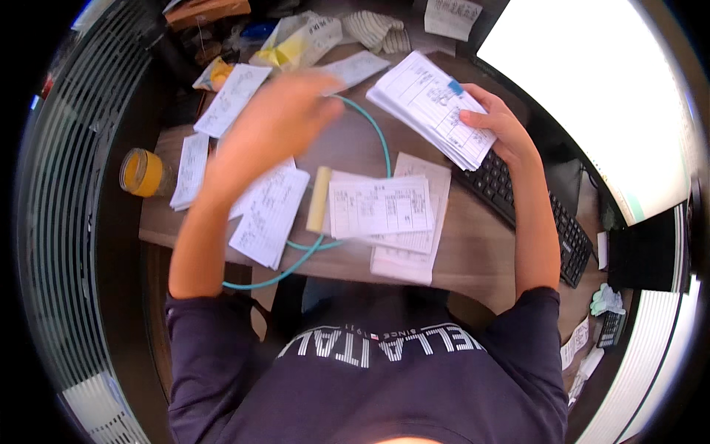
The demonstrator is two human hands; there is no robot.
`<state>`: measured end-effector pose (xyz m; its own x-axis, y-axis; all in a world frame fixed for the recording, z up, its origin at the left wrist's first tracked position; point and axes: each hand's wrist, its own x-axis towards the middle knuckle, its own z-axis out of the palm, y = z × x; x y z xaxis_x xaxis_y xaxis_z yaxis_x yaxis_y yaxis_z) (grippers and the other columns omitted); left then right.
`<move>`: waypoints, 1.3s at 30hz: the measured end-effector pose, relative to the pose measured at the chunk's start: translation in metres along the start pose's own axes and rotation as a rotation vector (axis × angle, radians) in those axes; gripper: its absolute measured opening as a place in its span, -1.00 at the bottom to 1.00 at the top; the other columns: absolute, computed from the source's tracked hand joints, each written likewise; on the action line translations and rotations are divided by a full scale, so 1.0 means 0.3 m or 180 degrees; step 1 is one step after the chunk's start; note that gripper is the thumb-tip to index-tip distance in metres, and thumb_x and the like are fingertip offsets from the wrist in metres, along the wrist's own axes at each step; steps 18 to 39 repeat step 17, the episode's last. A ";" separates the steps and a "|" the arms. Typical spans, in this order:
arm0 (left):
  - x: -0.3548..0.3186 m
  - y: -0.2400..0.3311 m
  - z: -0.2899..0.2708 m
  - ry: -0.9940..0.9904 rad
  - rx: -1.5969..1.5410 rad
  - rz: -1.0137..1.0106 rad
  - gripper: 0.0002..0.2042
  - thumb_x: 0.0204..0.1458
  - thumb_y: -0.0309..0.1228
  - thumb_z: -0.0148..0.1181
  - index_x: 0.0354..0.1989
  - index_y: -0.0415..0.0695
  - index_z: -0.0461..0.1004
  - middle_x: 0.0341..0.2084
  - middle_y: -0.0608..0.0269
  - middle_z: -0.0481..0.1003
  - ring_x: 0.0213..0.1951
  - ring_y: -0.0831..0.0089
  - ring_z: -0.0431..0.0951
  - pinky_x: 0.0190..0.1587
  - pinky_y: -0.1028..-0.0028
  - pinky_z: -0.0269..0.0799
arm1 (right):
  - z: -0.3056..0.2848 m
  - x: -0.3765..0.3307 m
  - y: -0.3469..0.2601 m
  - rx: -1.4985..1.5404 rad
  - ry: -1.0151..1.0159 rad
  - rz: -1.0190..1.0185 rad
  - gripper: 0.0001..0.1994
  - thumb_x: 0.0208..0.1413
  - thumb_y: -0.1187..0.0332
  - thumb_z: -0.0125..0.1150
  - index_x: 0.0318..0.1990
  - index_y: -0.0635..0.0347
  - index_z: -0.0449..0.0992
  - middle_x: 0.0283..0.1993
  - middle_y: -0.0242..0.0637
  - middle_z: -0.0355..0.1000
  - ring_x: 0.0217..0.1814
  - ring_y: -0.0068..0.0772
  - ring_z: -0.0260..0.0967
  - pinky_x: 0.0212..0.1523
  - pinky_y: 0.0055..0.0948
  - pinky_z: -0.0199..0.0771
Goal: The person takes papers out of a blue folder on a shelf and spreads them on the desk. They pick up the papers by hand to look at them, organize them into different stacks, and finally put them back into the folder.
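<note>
My right hand (501, 122) grips a thick stack of printed paper forms (421, 96) with handwriting on them, thumb on top, tilted over the desk near the keyboard. My left hand (285, 115) is smeared by motion above the left side of the desk, beside a loose paper slip (359, 70); its fingers do not show clearly. Below it lies a pile of handwritten slips (272, 214), partly covered by my forearm. Further left are a narrow slip pile (191, 166) and another pile (231, 100). In the middle, a form (381, 207) rests on other papers (403, 265).
A pale yellow roll (319, 200) lies beside the middle form. A teal cable (381, 137) loops across the desk (473, 255). A yellow jar (141, 172) stands at the left edge. A black keyboard (503, 192) and bright monitor (599, 89) are on the right; packets (303, 41) lie at the back.
</note>
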<state>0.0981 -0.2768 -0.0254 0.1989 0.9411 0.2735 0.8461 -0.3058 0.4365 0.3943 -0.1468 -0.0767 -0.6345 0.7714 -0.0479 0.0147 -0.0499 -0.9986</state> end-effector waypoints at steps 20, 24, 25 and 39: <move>-0.361 0.199 0.482 -0.0101 0.0044 -0.0191 -0.51 -0.05 -0.34 0.16 0.10 -0.15 0.25 0.18 0.03 0.16 0.25 0.07 0.07 0.21 0.05 -0.01 | 0.252 0.147 0.168 -0.4671 -0.0116 -0.1144 -0.35 -0.23 0.16 0.35 0.11 0.04 0.32 0.14 -0.21 0.20 0.23 -0.33 0.09 0.21 -0.09 0.03; -0.361 0.199 0.482 -0.0101 0.0044 -0.0191 -0.51 -0.05 -0.34 0.16 0.10 -0.15 0.25 0.18 0.03 0.16 0.25 0.07 0.07 0.21 0.05 -0.01 | 0.252 0.147 0.168 -0.4671 -0.0116 -0.1144 -0.35 -0.23 0.16 0.35 0.11 0.04 0.32 0.14 -0.21 0.20 0.23 -0.33 0.09 0.21 -0.09 0.03; -0.361 0.199 0.482 -0.0101 0.0044 -0.0191 -0.51 -0.05 -0.34 0.16 0.10 -0.15 0.25 0.18 0.03 0.16 0.25 0.07 0.07 0.21 0.05 -0.01 | 0.252 0.147 0.168 -0.4671 -0.0116 -0.1144 -0.35 -0.23 0.16 0.35 0.11 0.04 0.32 0.14 -0.21 0.20 0.23 -0.33 0.09 0.21 -0.09 0.03; -0.361 0.199 0.482 -0.0101 0.0044 -0.0191 -0.51 -0.05 -0.34 0.16 0.10 -0.15 0.25 0.18 0.03 0.16 0.25 0.07 0.07 0.21 0.05 -0.01 | 0.252 0.147 0.168 -0.4671 -0.0116 -0.1144 -0.35 -0.23 0.16 0.35 0.11 0.04 0.32 0.14 -0.21 0.20 0.23 -0.33 0.09 0.21 -0.09 0.03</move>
